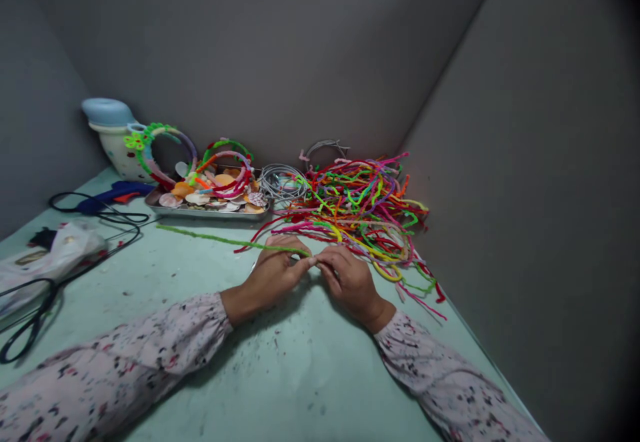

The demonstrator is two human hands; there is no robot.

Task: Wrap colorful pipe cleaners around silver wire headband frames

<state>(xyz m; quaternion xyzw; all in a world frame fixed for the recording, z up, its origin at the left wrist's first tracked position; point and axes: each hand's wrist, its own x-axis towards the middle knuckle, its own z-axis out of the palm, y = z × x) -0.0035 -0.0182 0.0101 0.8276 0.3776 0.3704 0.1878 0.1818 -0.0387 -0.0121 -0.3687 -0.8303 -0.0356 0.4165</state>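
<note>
A long green pipe cleaner stretches from the left across the back of my left hand, and its right end reaches my fingertips. My left hand is closed, thumb and fingers pinching that end. Close against it, my right hand is closed too, its thumb and forefinger meeting the left fingertips at the end of the green strand. A small part of a pale, thin ring or wire shows beside and under my left hand; the rest is hidden by the fingers.
A metal tray holds shells and wrapped hoops. Right of it lie coiled wire and a heap of coloured pipe cleaners. At left are a white cup with blue lid, a blue glue gun, black cable and a plastic bag.
</note>
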